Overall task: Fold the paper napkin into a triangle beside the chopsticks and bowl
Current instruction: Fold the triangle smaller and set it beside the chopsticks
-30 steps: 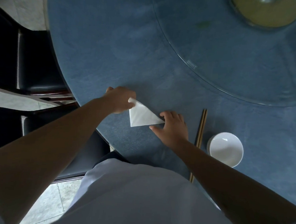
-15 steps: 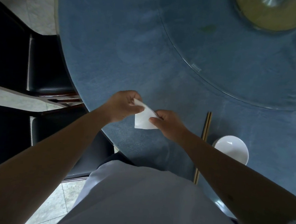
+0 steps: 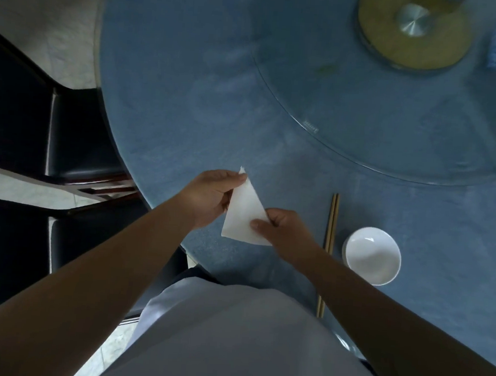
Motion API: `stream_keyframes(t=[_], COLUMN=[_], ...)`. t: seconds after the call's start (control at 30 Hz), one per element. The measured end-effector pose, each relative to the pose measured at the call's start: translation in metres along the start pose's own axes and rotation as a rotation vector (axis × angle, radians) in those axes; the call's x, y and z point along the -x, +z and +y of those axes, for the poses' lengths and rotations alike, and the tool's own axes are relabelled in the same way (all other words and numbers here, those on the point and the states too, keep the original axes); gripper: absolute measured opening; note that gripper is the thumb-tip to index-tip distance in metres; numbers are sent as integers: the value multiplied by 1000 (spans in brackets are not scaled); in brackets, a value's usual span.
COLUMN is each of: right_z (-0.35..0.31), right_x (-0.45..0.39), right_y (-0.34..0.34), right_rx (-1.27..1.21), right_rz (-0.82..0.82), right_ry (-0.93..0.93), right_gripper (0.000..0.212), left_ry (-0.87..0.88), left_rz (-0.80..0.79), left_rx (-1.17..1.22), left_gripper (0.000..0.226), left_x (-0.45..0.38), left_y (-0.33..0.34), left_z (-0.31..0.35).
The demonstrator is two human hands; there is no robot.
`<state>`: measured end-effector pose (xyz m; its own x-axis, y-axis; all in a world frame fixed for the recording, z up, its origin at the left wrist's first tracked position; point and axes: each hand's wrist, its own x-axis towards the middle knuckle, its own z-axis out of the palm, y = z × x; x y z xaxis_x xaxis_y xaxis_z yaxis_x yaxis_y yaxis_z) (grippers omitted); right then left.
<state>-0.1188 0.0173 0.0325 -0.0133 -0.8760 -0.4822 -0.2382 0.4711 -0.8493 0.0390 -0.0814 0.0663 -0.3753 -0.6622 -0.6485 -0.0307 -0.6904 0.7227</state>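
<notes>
Napkin (image 3: 243,214): white, folded to a triangle, held over the blue table (image 3: 173,100) near its front edge; possibly lifted clear, hard to tell.
Left hand (image 3: 211,194): fingers pinched on the top corner.
Right hand (image 3: 282,228): thumb and fingers clamped on the lower right corner.
Chopsticks (image 3: 330,237): paired, just right of the right hand.
Bowl (image 3: 371,255): white, beside the chopsticks.

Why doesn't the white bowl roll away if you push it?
The bowl sits upright on its base on the blue table, so it would probably slide rather than roll. It looks like glazed ceramic, so likely smooth, fairly heavy for its size, and breakable if knocked off.
</notes>
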Motion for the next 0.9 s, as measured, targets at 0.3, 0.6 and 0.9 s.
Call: stream_keyframes(t=[0.3, 0.6, 0.9], right_z=[3, 20, 46], right_x=[33, 76, 101], right_y=[2, -6, 0], right_rx=[-118, -164, -193], right_rz=[30, 82, 202], right_ry=[4, 64, 216], right_gripper=[15, 29, 32], left_ry=[115, 99, 139], left_rz=[141, 188, 165], left_rx=[-109, -112, -529], left_gripper=[22, 20, 21], left_x=[13, 12, -22], left_y=[8, 37, 66], left_z=[0, -9, -41])
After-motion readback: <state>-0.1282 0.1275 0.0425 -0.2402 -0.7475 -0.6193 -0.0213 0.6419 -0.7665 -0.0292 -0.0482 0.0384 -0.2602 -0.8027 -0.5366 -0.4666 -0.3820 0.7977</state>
